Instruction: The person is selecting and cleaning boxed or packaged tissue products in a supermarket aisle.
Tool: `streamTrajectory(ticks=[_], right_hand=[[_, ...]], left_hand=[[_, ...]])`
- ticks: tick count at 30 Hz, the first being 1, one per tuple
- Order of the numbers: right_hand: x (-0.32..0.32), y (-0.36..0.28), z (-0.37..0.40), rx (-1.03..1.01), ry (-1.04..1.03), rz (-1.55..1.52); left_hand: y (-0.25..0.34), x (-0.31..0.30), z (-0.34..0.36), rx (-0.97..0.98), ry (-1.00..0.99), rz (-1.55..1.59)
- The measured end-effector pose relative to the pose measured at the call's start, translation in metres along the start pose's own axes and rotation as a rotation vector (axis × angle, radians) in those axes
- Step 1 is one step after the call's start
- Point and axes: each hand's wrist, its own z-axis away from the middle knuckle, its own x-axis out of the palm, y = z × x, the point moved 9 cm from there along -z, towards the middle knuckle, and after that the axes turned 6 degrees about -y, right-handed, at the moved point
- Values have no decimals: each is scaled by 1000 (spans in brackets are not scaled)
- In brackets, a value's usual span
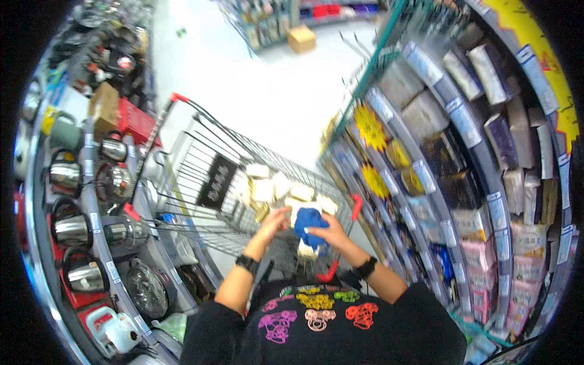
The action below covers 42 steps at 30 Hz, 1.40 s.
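Note:
My right hand is closed around a blue, crumpled, cloth-like bundle above the near end of a shopping cart. To its left, my left hand is held out with the fingers apart, and a small gap separates it from the bundle. Several white and cream packages lie in the cart beneath and beyond my hands. Blur keeps their kind from showing. A dark sign hangs on the cart's wire side, and red corner pieces mark its ends.
Shelves on the left hold metal kettles, a glass-lidded pan and a white appliance. The right-hand shelves carry boxes and pink packs, with yellow star-shaped tags. Farther up the aisle, a cardboard box sits on the white floor.

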Motion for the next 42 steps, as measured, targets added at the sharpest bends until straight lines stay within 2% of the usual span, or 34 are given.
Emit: streamTrajectory(ticks=[2, 4, 5, 7, 10, 14, 16, 20, 24, 25, 27, 31, 33, 34, 36, 38, 39, 42], right_hand=[[6, -49, 14, -51, -142, -123], [8, -98, 45, 48, -194, -264], [7, -120, 59, 33, -211, -311], [5, -133, 82, 48, -279, -370], [4, -143, 125, 73, -335, -550], [5, -154, 177, 114, -445, -758], [12, -154, 195, 107, -529, -749], [31, -150, 217, 50, -671, -803], [79, -164, 235, -23, -892, -977], [89, -163, 235, -26, -855, -1053], [106, -169, 230, -39, -889, -984], [137, -180, 220, -67, -947, -859], [139, -183, 209, -109, -923, -711], [138, -187, 203, -132, -906, -634], [134, -224, 208, -181, -782, -672], [118, -239, 203, -198, -510, -593], [107, -243, 198, -273, -406, -447], [99, -253, 213, -353, -309, -6]], left_hand=[[31, 17, 35, 103, 82, -28], [60, 38, 67, 336, 85, -40], [73, 51, 85, 385, 98, -106], [92, 77, 121, 473, 152, -247], [129, 125, 179, 739, 336, -632], [148, 167, 228, 866, 393, -848], [150, 182, 241, 927, 399, -986], [150, 186, 255, 932, 325, -1054], [151, 173, 271, 958, 157, -956], [151, 166, 278, 969, 173, -953], [149, 152, 290, 997, 216, -943], [137, 113, 308, 908, 328, -879], [132, 93, 304, 865, 274, -715], [128, 83, 298, 845, 243, -634], [126, 77, 290, 785, 51, -97], [126, 75, 284, 729, -71, 134], [129, 79, 284, 738, -148, 159], [125, 95, 281, 635, -257, 269]])
